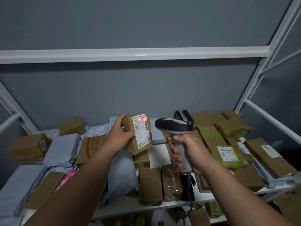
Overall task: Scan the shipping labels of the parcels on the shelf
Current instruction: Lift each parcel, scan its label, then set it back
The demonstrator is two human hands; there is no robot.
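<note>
Brown cardboard is almost everywhere in the head view. In the middle of the frame, the left hand (119,136) holds up a small brown box (137,133), with its fingers curled round the box's left side. A white shipping label (142,130) on the box faces the camera. A red glow lies across the bars at the top of the label.

Just right of the box, the right hand (189,152) is wrapped tight round the grip of a grey and black scanner (175,128). The scanner's head points left at the label, close to it but not touching. A grey cord hangs from the bottom of the grip.

Below and around both hands is a white shelf (162,204) full of parcels. Grey plastic bags (62,149) lie on the left. A yellow-green taped box with a label (227,153) lies on the right. A pink packet (66,181) sits at the lower left. Behind it all is a grey wall (130,22).
</note>
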